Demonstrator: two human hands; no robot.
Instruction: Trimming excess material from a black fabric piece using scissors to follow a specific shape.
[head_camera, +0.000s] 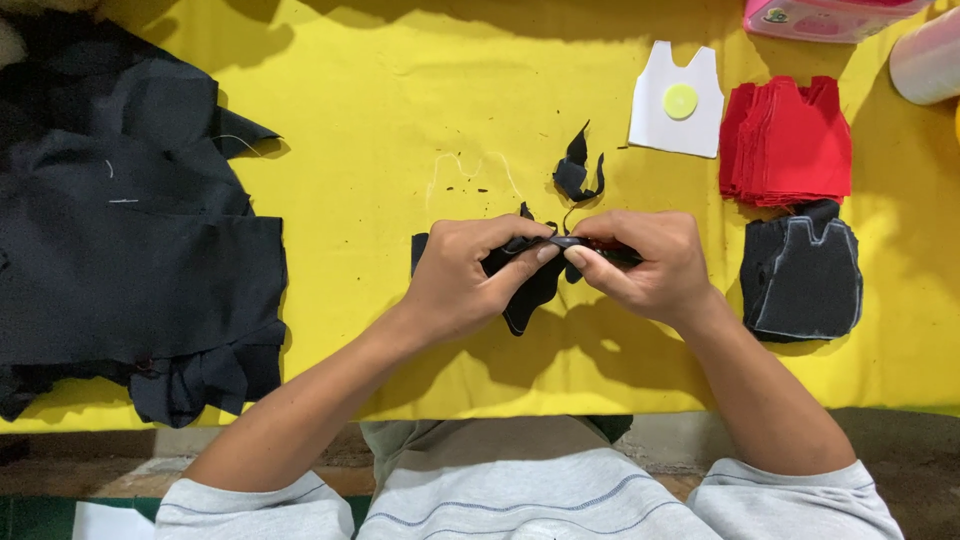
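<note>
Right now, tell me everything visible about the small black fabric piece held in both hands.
The black fabric piece looks like soft woven cloth with an irregular cut outline. It is pinched between the left hand and right hand, just above the yellow table cover. Its lower part hangs limp; its upper edge is hidden by fingers.

you're at a small sewing or craft workbench: a yellow-covered table (380, 80), a heap of dark cloth (120, 230), a white paper pattern (678, 100), and stacks of cut red pieces (785, 140) and chalk-marked black pieces (800, 280).
</note>
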